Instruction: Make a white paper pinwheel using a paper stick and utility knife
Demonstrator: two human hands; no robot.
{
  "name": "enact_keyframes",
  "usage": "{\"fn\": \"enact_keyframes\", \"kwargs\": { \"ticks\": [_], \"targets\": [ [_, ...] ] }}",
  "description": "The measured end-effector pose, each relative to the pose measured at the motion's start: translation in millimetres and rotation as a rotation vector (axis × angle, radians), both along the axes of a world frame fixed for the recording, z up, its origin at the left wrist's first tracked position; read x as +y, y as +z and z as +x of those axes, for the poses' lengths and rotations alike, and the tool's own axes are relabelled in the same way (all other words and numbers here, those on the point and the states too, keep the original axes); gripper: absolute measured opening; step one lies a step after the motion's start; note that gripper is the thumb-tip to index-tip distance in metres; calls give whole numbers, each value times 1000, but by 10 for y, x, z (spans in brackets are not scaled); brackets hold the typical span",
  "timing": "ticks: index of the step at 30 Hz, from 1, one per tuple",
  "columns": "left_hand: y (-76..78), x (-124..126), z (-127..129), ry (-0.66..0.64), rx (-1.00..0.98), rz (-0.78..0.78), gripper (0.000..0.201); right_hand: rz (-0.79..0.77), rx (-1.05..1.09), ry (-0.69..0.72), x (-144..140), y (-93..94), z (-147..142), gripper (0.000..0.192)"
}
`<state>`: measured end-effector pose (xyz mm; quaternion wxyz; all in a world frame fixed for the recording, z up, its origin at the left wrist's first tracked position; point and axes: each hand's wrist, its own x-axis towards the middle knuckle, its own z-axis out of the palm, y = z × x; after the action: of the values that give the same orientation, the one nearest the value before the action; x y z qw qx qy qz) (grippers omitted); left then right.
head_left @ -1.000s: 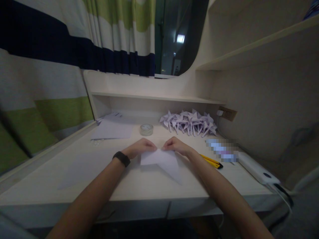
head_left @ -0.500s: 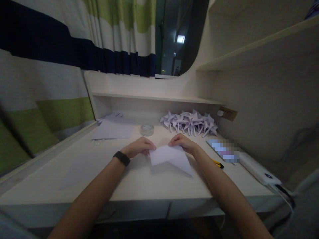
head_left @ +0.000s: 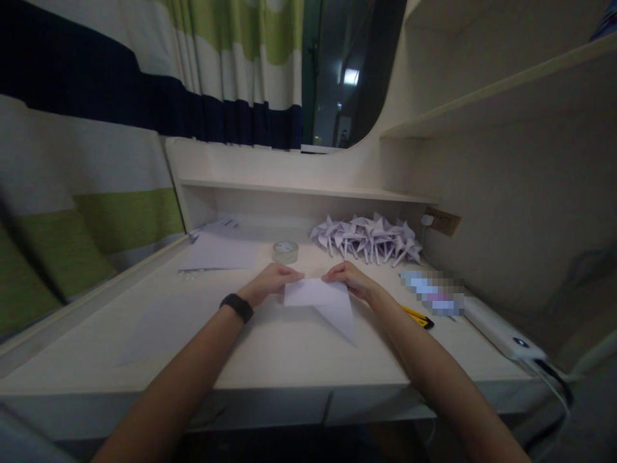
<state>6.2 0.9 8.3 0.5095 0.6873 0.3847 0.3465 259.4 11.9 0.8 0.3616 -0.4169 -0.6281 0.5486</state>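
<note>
Between both hands: folded white paper (head_left: 322, 301) on the surface (head_left: 270, 347).
Left hand (head_left: 272, 283) and right hand (head_left: 349, 280) pinch its top edge with closed fingers; tape roll (head_left: 285, 251) just beyond them.

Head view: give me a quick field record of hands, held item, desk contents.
left hand: pinches left top edge of the folded paper
right hand: pinches right top edge of same paper
paper state: partly folded, point toward the desk's near edge, lying on desk
wrist: black band on left
behind hands: tape roll, pile of folded paper pinwheels
left side: loose sheets
right side: yellow utility knife, white power strip
</note>
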Motion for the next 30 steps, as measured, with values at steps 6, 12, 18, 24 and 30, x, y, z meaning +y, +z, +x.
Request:
{"fn": "enact_keyframes", "kwargs": {
  "ticks": [6, 12, 18, 24, 30],
  "targets": [
    [-19, -69, 63, -79, 90, 104, 27, -29, -93, 127, -45, -22, -71, 18],
    [-55, -76, 92, -136, 113, 122, 26, -82, -128, 149, -108, -1, -137, 18],
    [-67, 10, 18, -66, 100, 130, 26, -19, -86, 191, -7, -35, -36, 15],
    [-95, 144, -154, -15, 74, 90, 30, -32, -76, 162, 23, 66, 199, 17],
    [-174, 236, -241, 189, -45, -14, 38, 14, 23, -69, 84, 101, 385, 17]
  ]
}}
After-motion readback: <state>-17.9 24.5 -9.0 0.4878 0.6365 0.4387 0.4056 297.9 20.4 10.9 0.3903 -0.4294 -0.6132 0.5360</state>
